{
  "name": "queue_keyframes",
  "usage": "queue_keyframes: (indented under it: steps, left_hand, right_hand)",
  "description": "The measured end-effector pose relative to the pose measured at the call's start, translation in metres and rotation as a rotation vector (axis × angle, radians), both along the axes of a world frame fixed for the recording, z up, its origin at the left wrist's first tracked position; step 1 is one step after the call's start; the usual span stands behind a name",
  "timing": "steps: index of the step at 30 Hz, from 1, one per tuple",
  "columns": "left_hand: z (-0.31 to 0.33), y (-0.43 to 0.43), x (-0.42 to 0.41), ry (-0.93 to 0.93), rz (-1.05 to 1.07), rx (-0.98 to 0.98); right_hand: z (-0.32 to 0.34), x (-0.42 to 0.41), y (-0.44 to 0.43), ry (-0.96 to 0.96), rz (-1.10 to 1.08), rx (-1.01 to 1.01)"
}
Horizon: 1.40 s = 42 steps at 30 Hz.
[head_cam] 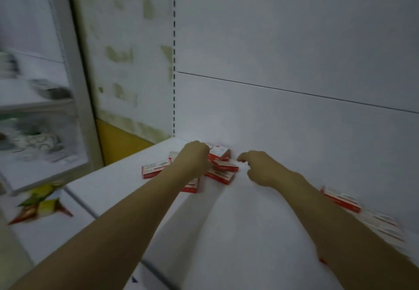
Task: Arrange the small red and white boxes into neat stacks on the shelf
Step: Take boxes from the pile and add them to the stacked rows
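Left hand (195, 160) fingers curl over boxes (224, 166), grip unclear; right hand (260, 169) fingers loosely curled, empty.

White back panel (294, 28) is taking up most of the view, with a thin dark seam (294, 91) running across it, sloping down to the right. A slotted upright (174, 62) is standing along its left edge. Left of that, a pale wall (127, 40) is showing greenish blotches, with a yellow band (118, 146) sitting at its foot. Far left, a pale-framed cabinet (78, 108) is holding blurry stuff, maybe dishes, hard to tell. The white shelf (238, 233) is stretching toward the near side, and some colourful packets (40, 205) are lying lower down, near left. Light is looking dim and bluish.
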State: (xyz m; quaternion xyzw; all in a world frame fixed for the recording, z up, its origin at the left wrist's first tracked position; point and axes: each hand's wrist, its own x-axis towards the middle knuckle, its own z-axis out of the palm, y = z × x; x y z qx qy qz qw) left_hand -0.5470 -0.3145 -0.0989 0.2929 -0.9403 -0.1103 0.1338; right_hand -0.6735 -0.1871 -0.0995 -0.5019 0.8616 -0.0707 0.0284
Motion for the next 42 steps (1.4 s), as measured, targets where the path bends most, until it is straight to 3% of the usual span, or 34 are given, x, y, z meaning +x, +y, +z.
queue_keyframes:
  steps: [11, 19, 35, 42]
  left_hand:
    - [-0.01, -0.047, 0.048, -0.014, 0.186, -0.016]
    - [-0.007, -0.038, 0.04, 0.01, 0.136, -0.042]
    - [0.01, 0.107, -0.085, 0.107, -0.433, 0.077]
    - [-0.005, 0.168, -0.12, 0.272, -0.645, 0.136]
  right_hand:
    - [-0.014, -0.001, -0.053, -0.016, 0.086, 0.066]
    - [-0.006, -0.014, -0.039, 0.063, 0.079, 0.006]
    - [0.016, -0.046, 0.124, 0.159, -0.169, -0.236]
    - [-0.003, -0.056, 0.197, 0.148, -0.347, -0.455]
